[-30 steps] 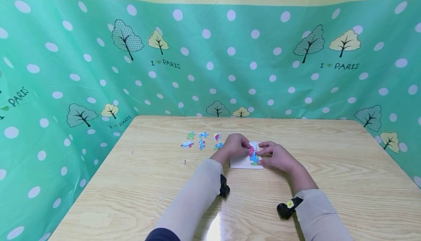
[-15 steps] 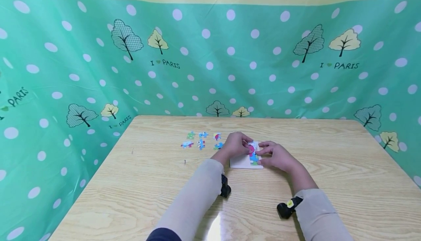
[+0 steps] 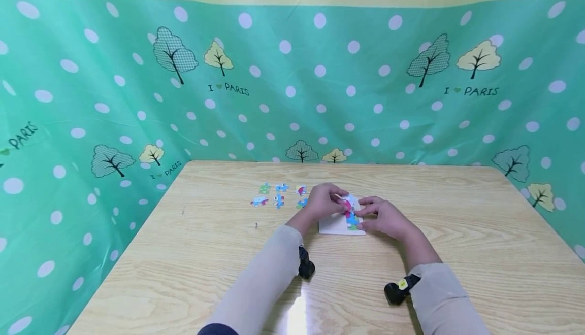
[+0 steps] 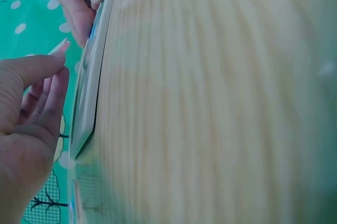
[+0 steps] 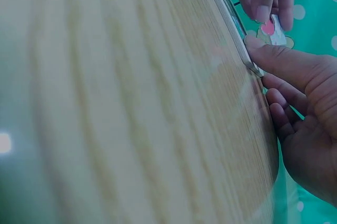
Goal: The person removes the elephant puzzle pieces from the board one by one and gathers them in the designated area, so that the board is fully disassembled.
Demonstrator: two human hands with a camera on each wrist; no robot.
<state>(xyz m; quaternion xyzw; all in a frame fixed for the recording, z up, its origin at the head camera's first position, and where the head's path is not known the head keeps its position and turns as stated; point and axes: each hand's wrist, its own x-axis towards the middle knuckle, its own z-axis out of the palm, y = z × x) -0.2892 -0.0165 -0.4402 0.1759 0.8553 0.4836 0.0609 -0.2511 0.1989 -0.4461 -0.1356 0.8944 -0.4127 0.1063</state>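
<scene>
My left hand (image 3: pixel 322 204) pinches a jigsaw piece (image 4: pixel 60 48) between thumb and fingertips, just above the white puzzle board (image 3: pixel 331 226). Pink and white show on that piece in the right wrist view. Along the board's right side lie fitted pieces (image 3: pixel 352 221) in blue, green and pink, partly covered by fingers. At the right edge my right hand (image 3: pixel 387 219) holds the board, thumb on its top corner and fingers beside the rim. To the left of the board, several loose jigsaw pieces (image 3: pixel 279 201) lie on the table.
The light wood table (image 3: pixel 183 264) reaches back to a green dotted curtain (image 3: pixel 256 101). A tiny dark object (image 3: pixel 256 225) lies left of the board. Black wrist cameras (image 3: pixel 306 264) are strapped over both sleeves.
My left hand has shifted slightly left and lifted the pinched jigsaw piece a little off the fitted ones. The right hand has stayed at the board's edge.
</scene>
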